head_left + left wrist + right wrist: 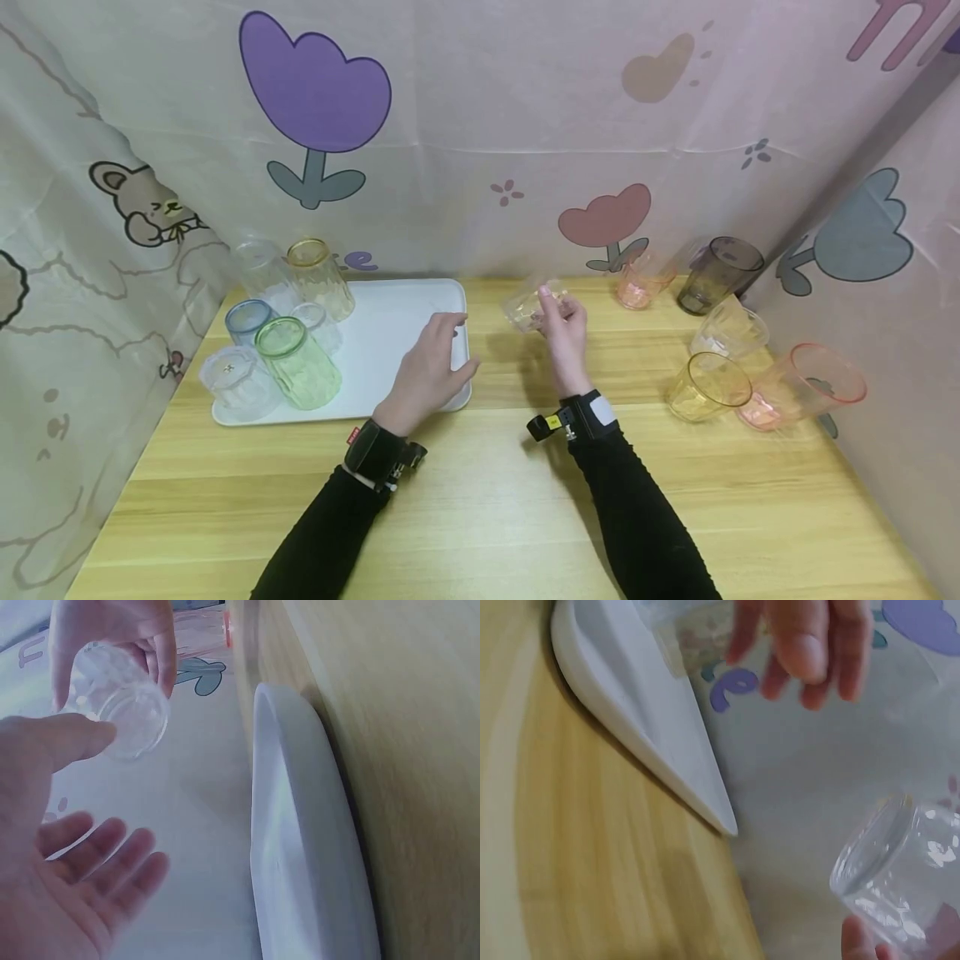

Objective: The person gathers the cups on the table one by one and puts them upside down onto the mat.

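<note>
My right hand [564,327] grips a clear ribbed cup [527,305] above the wooden table, tipped on its side with the mouth toward the left. The same clear cup [120,705] shows in the left wrist view held from above, and in the right wrist view as a clear cup [900,874] at the lower right. My left hand [435,362] hovers open over the right edge of the white tray [397,333], fingers spread toward the cup, holding nothing. On the tray's left stand several cups, among them a green one [297,361], a blue one [248,321] and an amber one [321,277].
More cups lie or stand at the table's right: an orange one [639,283], a dark grey one [718,273], a clear one [729,329], a yellow one [707,386] and a pink one [806,387]. Patterned cloth walls [480,125] close in the back and both sides.
</note>
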The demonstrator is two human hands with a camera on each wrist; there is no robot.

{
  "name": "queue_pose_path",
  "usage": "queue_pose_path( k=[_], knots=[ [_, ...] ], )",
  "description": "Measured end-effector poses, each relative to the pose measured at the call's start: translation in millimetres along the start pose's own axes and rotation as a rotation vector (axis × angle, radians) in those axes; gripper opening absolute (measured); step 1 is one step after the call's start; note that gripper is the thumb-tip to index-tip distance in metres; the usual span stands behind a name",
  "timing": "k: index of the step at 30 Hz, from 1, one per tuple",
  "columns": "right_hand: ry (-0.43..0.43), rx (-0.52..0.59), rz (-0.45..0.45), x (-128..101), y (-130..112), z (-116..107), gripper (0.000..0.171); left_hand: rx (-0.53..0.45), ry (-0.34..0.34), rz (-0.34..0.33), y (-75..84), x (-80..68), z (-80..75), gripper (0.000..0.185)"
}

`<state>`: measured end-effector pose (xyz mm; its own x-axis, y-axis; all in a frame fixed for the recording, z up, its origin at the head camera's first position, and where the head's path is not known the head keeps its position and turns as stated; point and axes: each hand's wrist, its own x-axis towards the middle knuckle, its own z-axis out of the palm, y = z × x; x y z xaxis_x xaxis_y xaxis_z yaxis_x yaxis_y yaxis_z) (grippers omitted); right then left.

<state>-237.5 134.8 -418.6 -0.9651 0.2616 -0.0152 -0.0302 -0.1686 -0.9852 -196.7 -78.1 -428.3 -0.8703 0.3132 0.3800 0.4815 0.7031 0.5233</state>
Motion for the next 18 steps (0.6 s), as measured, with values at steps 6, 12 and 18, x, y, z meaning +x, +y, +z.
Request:
queue_pose_path(
  k=[6, 12, 18],
  knots=[
    [-0.143, 0.043, 0.033, -9, 4, 15, 0.064, -0.033, 0.080, 0.016, -0.3, 1.5, 0.1, 0.077],
    [-0.254, 0.074, 0.067, -18, 7, 26, 0.061, -0.052, 0.121, 0.030, 0.8, 2.0, -0.5, 0.085],
    [-0.313, 0.064, 0.096, -30, 9, 35, 0.059, -0.068, 0.152, 0.052, 0.7, 2.1, 0.1, 0.089]
  ],
)
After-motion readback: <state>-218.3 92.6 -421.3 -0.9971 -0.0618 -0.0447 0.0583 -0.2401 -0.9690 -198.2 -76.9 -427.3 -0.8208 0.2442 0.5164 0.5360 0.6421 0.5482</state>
